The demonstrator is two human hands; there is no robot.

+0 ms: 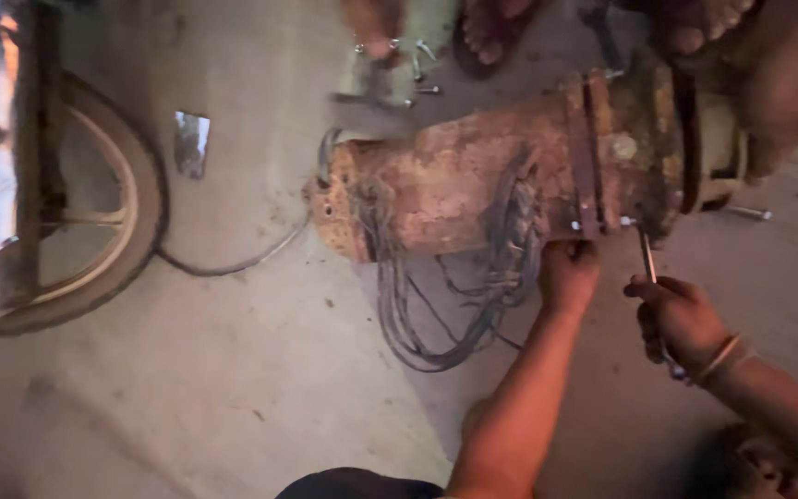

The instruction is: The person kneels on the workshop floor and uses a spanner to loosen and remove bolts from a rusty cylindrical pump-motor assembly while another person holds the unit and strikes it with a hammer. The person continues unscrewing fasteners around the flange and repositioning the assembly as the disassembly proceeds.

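Big rusty cylindrical metal motor housing (473,185) lies on its side on the concrete floor (233,388), w/ loose dark wires (454,305) trailing near. Left hand (567,273) closed against the flange underside, prob. bracing it. Right hand (681,319) wrapped round a slim metal wrench (648,261), tip up at a flange bolt.

I count one rusty motor (473,189), one wrench (648,261), two hands of mine, left (567,273) and right (676,319), one wheel (76,212), one wire bundle (454,305), and several loose bolts (422,69), too blurred to count.
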